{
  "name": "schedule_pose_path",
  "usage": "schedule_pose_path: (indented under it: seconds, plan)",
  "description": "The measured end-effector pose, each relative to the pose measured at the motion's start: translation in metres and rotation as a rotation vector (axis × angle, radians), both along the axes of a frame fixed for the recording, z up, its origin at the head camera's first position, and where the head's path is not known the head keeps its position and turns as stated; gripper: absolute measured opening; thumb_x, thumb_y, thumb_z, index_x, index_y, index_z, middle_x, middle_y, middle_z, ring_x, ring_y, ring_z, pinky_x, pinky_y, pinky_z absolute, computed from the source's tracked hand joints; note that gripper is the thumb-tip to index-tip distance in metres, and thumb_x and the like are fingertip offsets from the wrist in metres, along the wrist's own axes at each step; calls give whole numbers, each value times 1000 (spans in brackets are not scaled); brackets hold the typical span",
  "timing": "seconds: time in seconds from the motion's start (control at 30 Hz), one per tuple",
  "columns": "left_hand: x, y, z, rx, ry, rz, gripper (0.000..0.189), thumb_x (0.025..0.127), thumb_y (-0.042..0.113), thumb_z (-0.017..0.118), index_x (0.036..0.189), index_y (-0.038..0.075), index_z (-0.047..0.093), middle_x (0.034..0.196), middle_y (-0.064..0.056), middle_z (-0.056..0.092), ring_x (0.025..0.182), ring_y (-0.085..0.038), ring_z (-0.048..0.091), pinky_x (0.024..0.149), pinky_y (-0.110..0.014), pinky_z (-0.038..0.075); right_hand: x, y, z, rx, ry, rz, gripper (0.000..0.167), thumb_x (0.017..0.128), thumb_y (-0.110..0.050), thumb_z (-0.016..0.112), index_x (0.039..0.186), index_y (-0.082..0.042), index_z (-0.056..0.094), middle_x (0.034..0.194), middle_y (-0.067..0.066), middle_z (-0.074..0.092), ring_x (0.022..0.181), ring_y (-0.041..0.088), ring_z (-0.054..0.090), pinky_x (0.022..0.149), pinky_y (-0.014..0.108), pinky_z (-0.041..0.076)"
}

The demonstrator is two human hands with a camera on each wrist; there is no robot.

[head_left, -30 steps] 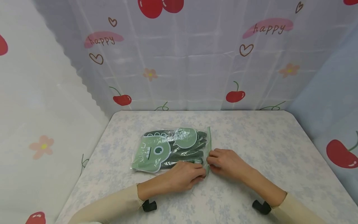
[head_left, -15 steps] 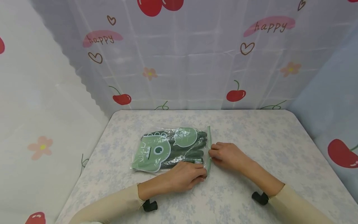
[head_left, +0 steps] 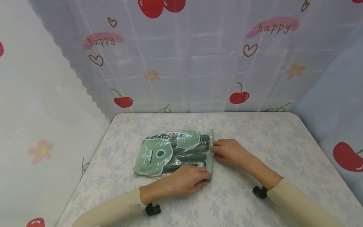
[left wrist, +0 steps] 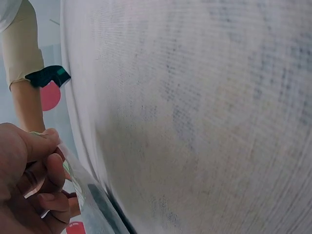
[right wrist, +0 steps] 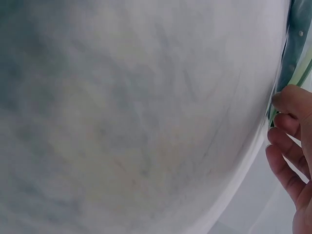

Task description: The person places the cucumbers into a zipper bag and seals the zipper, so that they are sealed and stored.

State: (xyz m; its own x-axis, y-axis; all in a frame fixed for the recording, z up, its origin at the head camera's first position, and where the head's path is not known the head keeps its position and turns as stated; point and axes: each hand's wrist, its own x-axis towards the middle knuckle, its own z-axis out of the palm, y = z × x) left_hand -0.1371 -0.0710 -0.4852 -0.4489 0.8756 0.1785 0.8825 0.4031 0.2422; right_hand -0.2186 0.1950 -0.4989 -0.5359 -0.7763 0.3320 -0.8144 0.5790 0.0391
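A clear zip bag (head_left: 156, 157) printed with a green dinosaur lies flat on the table, with dark green gloves (head_left: 190, 156) showing through the plastic. Its green zip edge (head_left: 211, 135) faces right. My left hand (head_left: 190, 179) pinches the near corner of that edge, and in the left wrist view the thumb and curled fingers (left wrist: 48, 141) hold the plastic. Farther up the same edge, my right hand (head_left: 231, 152) pinches the green strip between thumb and finger, as the right wrist view also shows (right wrist: 292, 100).
The table (head_left: 255, 132) wears a pale cloth with a blue floral pattern. A curtain (head_left: 187, 82) with cherries and hearts hangs behind it, and more sheeting stands at both sides. A dark wrist camera (head_left: 153, 209) sits under each sleeve.
My right hand has slid away from me along the zip edge, from near the left hand toward the middle. The left hand keeps its hold at the near corner, and the bag stays in place.
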Motion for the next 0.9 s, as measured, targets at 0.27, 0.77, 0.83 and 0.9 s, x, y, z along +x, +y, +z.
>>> schedule_pose_path:
  seconds: [0.27,0.77,0.83,0.9]
  plan:
    - [0,-1,1,-26,-16,-17,8,108,29,67,100,29,65,92,16,58,75,4,48,63,-12,37,-17,1,-1,27,22,-18,26,88,-11,86,84,-23,63,78,-9,52,68,9,49,58,23,39]
    - [2,-2,1,-37,-17,-13,5,108,29,67,103,29,68,96,17,62,78,4,52,66,-13,42,-45,4,-4,14,43,-59,20,89,-11,86,89,-19,68,83,-5,62,74,15,61,58,31,51]
    - [2,-2,1,-35,-20,-15,5,108,29,67,103,29,68,96,17,63,78,5,52,66,-12,41,-48,4,-4,8,50,-61,20,89,-11,85,88,-19,67,82,-4,61,73,16,60,58,32,51]
    - [3,-2,1,-33,-22,-15,5,108,29,67,103,29,68,96,17,63,77,5,51,65,-12,41,-52,4,-5,3,54,-68,21,90,-10,85,87,-19,66,80,-4,60,72,16,60,57,32,50]
